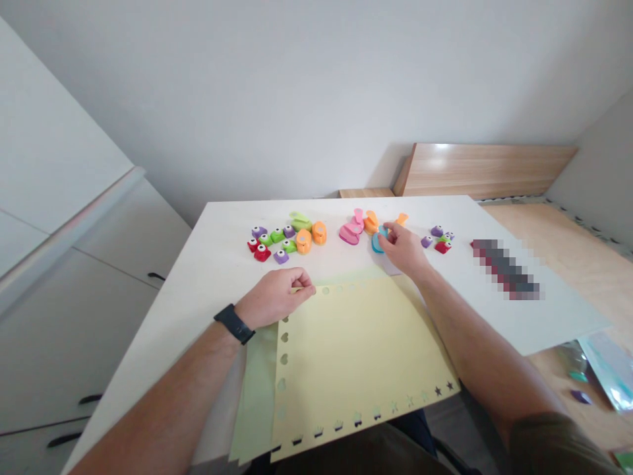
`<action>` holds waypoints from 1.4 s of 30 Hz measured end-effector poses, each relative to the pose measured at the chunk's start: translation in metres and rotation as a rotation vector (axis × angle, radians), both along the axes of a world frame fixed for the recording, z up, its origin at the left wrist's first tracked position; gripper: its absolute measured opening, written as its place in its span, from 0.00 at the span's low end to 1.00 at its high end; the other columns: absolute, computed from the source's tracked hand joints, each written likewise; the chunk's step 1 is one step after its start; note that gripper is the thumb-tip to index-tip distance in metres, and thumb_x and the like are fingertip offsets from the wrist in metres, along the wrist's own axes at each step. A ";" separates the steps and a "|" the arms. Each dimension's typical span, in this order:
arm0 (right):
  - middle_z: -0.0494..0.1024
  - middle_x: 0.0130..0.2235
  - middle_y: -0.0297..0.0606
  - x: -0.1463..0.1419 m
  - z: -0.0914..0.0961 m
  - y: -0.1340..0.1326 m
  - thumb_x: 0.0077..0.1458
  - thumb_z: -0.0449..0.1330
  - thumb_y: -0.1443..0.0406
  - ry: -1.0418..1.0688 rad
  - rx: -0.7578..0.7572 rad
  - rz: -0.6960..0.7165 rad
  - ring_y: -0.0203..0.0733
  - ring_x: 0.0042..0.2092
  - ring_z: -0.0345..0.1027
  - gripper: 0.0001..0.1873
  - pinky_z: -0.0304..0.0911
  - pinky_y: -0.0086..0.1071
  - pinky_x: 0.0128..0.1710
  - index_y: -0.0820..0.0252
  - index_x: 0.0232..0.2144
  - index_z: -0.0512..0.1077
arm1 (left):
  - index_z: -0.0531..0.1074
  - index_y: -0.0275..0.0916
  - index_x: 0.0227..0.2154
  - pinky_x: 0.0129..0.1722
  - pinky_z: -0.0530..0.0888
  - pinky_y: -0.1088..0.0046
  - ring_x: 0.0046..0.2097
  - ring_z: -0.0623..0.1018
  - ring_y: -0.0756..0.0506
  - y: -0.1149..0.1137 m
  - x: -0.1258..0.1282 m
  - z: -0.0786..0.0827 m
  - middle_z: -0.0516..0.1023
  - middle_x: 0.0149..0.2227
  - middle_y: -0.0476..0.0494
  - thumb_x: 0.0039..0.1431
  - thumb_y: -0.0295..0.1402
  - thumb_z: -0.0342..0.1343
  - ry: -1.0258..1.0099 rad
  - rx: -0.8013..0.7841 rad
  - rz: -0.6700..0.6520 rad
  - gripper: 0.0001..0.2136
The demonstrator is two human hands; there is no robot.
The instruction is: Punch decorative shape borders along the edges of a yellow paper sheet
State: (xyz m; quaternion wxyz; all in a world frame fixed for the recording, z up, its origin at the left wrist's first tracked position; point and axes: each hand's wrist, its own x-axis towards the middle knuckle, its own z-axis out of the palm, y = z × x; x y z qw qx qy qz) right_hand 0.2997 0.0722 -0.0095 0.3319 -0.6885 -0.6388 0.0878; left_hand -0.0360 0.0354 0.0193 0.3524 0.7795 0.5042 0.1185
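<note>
A pale yellow sheet of paper [363, 349] lies in front of me, with hearts and circles punched along its left and top edges. Crowns and stars run along the bottom edge, which hangs past the table. My left hand [277, 295], with a black watch on its wrist, pinches the sheet's top-left corner. Beneath it are pale green sheets [257, 389]. Beyond the top edge, my right hand [404, 249] has its thumb and fingers closed on a blue paper punch [377, 243], which is partly hidden. Close by stand a pink punch [352, 231] and an orange punch [370, 222].
Several small purple, green and red punches [277, 234] sit at the back left, beside larger orange punches [303, 241] and a green one [301, 221]. More small punches [442, 247] are right of my hand. A blurred dark and red object [507, 269] lies farther right.
</note>
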 end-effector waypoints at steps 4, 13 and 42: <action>0.76 0.29 0.33 -0.003 0.000 0.001 0.60 0.58 0.54 0.005 0.004 0.021 0.39 0.30 0.68 0.24 0.58 0.33 0.32 0.62 0.53 0.75 | 0.75 0.43 0.34 0.27 0.68 0.73 0.30 0.78 0.46 0.001 -0.001 -0.002 0.81 0.32 0.48 0.60 0.47 0.55 0.005 0.003 -0.003 0.13; 0.77 0.30 0.34 -0.010 -0.001 0.009 0.62 0.58 0.53 0.013 -0.019 0.099 0.39 0.30 0.68 0.27 0.59 0.32 0.33 0.63 0.57 0.72 | 0.75 0.43 0.34 0.28 0.70 0.72 0.33 0.79 0.45 0.001 -0.001 -0.003 0.82 0.34 0.48 0.61 0.47 0.54 0.003 0.002 -0.006 0.13; 0.79 0.33 0.36 -0.049 0.058 -0.035 0.54 0.63 0.57 -0.053 -0.187 0.198 0.39 0.32 0.69 0.10 0.59 0.32 0.31 0.57 0.34 0.74 | 0.70 0.43 0.33 0.29 0.66 0.72 0.29 0.76 0.48 -0.004 -0.001 0.009 0.78 0.30 0.51 0.61 0.40 0.53 0.046 0.058 -0.016 0.08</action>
